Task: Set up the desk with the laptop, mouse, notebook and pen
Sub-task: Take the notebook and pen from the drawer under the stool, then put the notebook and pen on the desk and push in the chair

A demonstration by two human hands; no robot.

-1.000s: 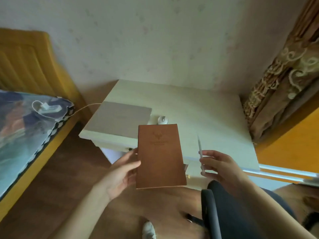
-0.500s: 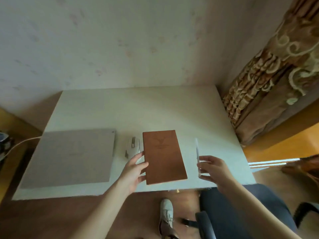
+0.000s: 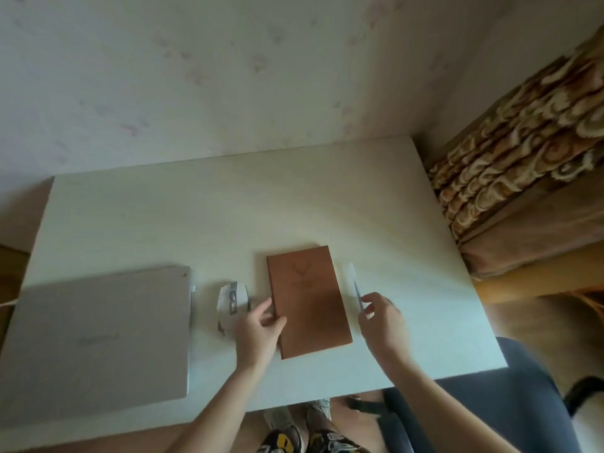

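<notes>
A brown notebook (image 3: 307,299) lies flat on the white desk (image 3: 228,217), near the front middle. My left hand (image 3: 258,331) grips its left edge, thumb on the cover. To the notebook's right, my right hand (image 3: 382,318) pinches a slim pale pen (image 3: 354,284), which points away from me just above or on the desk. A white mouse (image 3: 230,300) sits left of the notebook. The closed silver laptop (image 3: 98,341) lies at the front left.
A wall runs along the desk's far edge. A patterned brown curtain (image 3: 523,152) hangs on the right. A dark blue chair (image 3: 496,397) stands at the front right, and shoes (image 3: 294,433) show under the desk's front edge.
I have come up close to the desk. The notebook went from held in the air to lying flat on the desk beside the mouse, and the pen came down on its right.
</notes>
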